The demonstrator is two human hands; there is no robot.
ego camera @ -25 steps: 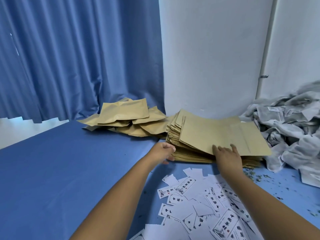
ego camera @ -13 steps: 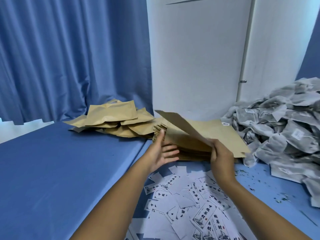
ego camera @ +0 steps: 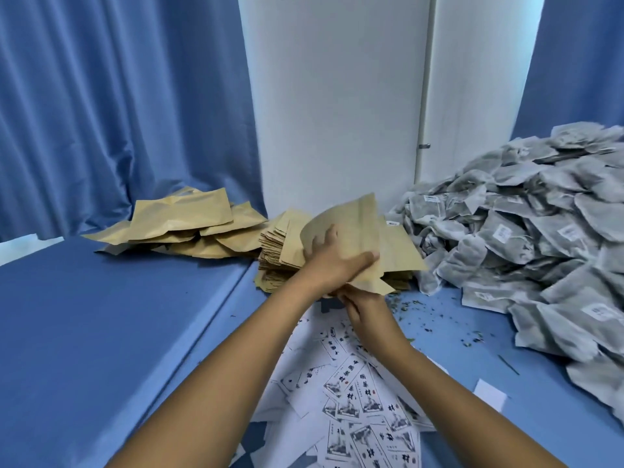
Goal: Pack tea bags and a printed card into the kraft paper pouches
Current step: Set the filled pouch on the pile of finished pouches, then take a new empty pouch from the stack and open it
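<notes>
Soft even light, slight motion blur

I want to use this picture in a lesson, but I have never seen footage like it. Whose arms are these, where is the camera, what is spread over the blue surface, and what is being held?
There is no machine here. The camera sits on a person's head and looks forward and down, so the two bare arms coming in from the bottom are the wearer's own.

On the blue surface lie four groups of things. At the back is a stack of flat kraft pouches; to its left lie puffier pouches, which look already filled. On the right is a big heap of grey tea bags. Nearest the camera lie scattered printed cards.

The left hand and the right hand together hold one pouch, lifted above the stack. The right hand grips its lower edge; the left lies across its front, thumb behind it.
</notes>
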